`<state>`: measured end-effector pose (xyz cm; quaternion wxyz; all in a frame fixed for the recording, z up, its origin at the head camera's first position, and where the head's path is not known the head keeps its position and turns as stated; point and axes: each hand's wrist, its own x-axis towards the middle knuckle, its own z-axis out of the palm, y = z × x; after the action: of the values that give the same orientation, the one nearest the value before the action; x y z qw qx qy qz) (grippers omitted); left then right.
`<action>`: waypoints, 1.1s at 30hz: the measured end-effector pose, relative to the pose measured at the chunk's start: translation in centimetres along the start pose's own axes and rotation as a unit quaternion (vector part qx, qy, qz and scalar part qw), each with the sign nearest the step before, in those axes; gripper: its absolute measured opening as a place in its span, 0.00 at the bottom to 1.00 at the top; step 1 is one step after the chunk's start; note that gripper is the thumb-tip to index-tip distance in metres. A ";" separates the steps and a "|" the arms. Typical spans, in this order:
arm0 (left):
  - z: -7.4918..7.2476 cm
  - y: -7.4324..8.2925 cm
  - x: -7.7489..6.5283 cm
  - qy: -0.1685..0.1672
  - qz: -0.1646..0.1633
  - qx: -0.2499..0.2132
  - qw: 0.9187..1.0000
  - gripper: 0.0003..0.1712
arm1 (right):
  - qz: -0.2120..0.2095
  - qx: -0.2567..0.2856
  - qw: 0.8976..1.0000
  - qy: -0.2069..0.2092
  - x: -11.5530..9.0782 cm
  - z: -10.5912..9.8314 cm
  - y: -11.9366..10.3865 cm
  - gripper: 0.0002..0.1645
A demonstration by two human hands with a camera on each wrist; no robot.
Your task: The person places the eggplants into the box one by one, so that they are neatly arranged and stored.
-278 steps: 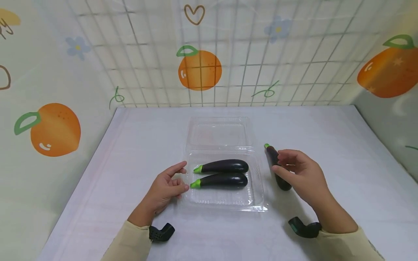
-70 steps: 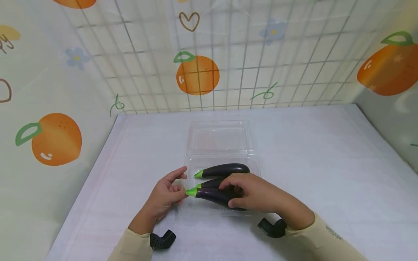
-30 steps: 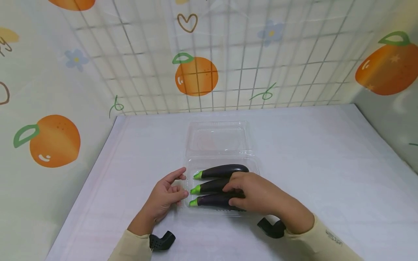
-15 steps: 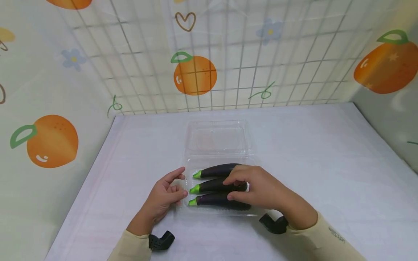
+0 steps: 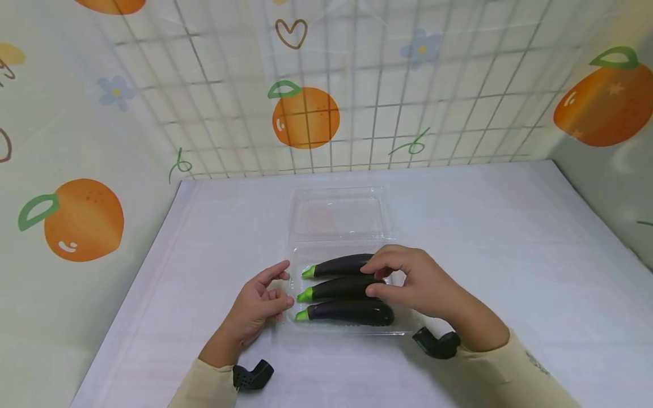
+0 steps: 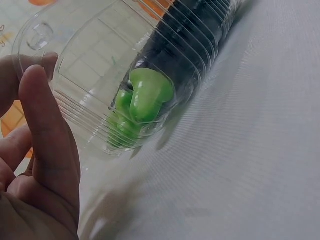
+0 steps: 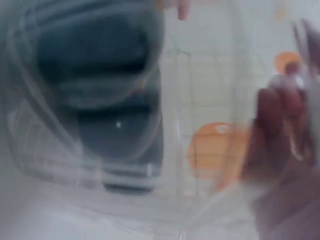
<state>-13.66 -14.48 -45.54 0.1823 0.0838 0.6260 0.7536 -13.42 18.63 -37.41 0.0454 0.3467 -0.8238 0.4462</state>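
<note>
Three dark eggplants with green stems lie side by side in a clear plastic clamshell container (image 5: 357, 333): the far eggplant (image 5: 336, 266), the middle eggplant (image 5: 334, 289) and the near eggplant (image 5: 352, 313). All their stems point left. My left hand (image 5: 257, 303) touches the container's left edge, thumb and index finger spread apart along it. In the left wrist view the thumb (image 6: 37, 95) is right at the clear rim. Over the eggplants' right ends hovers my right hand (image 5: 418, 280), holding nothing, thumb and fingertips apart; it hides the far eggplant's end. The right wrist view is blurred.
The container's lid (image 5: 339, 212) lies folded back flat behind its base. A white cloth (image 5: 484, 226) covers the table. Behind it hangs a patterned curtain (image 5: 245, 102) with printed oranges. A black wrist camera (image 5: 436, 343) sits at the right sleeve.
The third eggplant went from the table at right into the container, at the near side. My right hand has since let go of it and moved up and right. The left hand stays put.
</note>
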 end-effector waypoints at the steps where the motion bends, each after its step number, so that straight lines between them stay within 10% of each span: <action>1: 0.0 0.0 0.0 0.001 -0.002 -0.001 1.000 0.48 | -0.010 0.004 1.000 0.009 0.0 -0.2 0.1 0.18; 19: 0.1 0.1 0.0 -0.003 -0.003 -0.003 1.000 0.48 | -0.007 0.042 0.993 0.109 -0.9 -3.9 0.1 0.24; 33: 0.4 0.5 0.0 0.000 -0.006 0.002 1.000 0.47 | 0.228 -0.002 0.961 0.157 -1.7 -5.2 4.5 0.24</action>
<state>-13.60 -14.24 -44.99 0.1865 0.0802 0.6279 0.7514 -16.13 25.12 -38.17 0.0719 0.0753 -0.8645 0.4917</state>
